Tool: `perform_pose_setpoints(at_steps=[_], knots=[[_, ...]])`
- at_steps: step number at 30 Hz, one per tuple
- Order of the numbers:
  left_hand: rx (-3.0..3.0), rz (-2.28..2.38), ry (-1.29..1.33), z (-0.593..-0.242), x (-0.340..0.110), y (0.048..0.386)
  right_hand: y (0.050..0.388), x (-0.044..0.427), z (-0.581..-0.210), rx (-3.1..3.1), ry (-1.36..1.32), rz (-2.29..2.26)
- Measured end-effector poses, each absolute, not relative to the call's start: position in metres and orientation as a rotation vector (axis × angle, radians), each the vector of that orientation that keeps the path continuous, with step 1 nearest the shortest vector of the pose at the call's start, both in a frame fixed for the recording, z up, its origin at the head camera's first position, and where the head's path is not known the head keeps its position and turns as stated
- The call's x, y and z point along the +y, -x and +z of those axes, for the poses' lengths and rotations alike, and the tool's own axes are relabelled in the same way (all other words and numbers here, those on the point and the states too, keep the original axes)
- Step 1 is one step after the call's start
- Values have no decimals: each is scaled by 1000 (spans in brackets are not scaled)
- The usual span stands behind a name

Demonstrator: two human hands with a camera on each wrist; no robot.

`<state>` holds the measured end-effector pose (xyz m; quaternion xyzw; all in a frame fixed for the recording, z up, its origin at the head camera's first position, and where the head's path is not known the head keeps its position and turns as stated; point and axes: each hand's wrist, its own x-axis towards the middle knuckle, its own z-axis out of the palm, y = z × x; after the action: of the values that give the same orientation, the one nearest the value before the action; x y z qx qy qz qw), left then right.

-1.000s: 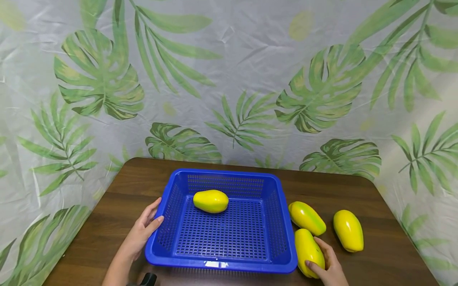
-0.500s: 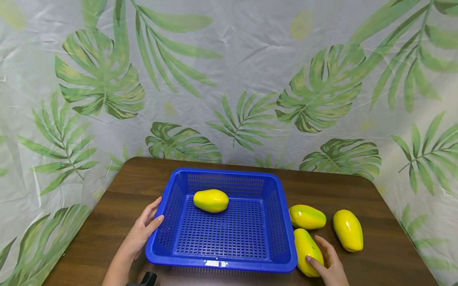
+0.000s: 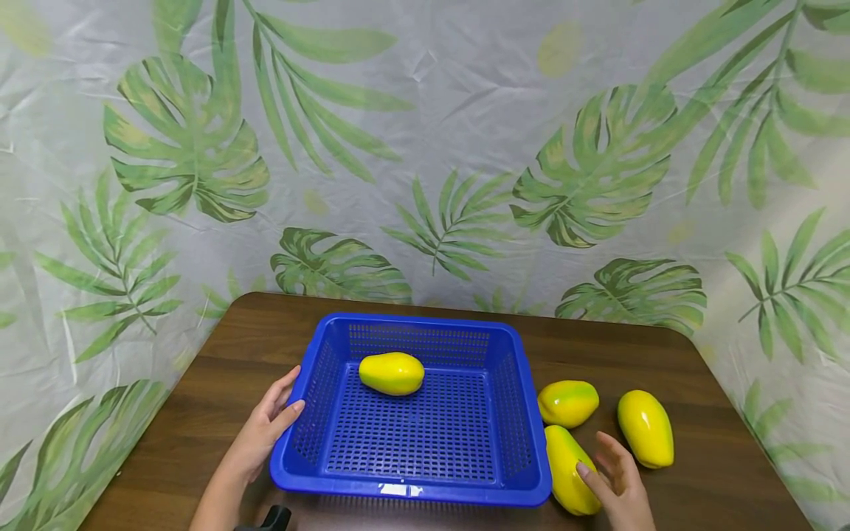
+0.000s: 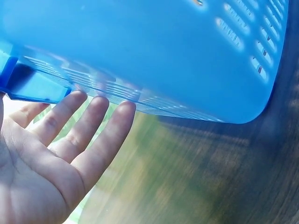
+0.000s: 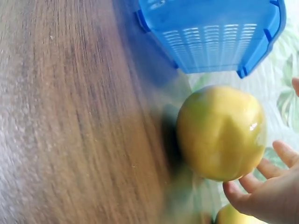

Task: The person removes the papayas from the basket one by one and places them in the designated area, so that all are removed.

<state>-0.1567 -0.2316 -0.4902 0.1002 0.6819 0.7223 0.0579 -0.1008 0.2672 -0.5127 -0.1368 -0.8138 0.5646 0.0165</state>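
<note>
A blue perforated plastic basket (image 3: 412, 495) stands on the table with one yellow papaya (image 3: 392, 373) lying inside. My left hand (image 3: 255, 435) is at the basket's left side, thumb by the rim. In the left wrist view, the fingers (image 4: 105, 142) reach nearly straight up against the basket's outer wall. Right of the basket, a yellow-green papaya (image 3: 567, 472) lies against its side. My right hand (image 3: 620, 479) is beside that papaya, thumb at its surface and other fingers spread apart from it. The right wrist view shows the fingertips near the papaya's underside (image 5: 222, 135).
Behind the near papaya lies another papaya (image 3: 568, 403), close to the basket's right wall. One more papaya (image 3: 646, 429) lies farther right on the brown wooden table (image 3: 717, 487). A leaf-patterned cloth (image 3: 458, 147) hangs behind the table. A black object (image 3: 275, 518) shows beside the left wrist.
My right hand has loosened from the near papaya and shifted slightly right. The papaya behind it has turned, its right end swinging toward the back. The left hand and basket stay put.
</note>
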Motion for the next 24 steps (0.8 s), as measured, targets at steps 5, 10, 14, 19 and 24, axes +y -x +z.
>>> perform_pose_setpoints(at_steps=[5,10,14,19,24], knots=[[2066,2186,-291,-490,-232,158,98,263,-499,-2504,432,1758],[2075,2182,-311,-489,-232,156,99,267,-490,-2459,394,1836],[2078,2182,-305,-489,-232,156,102,268,-482,-2446,347,1857],[2082,2179,-294,-488,-232,156,102,262,-465,-2382,219,1869],[2084,2176,-299,-488,-232,156,102,258,-448,-2386,129,1862]])
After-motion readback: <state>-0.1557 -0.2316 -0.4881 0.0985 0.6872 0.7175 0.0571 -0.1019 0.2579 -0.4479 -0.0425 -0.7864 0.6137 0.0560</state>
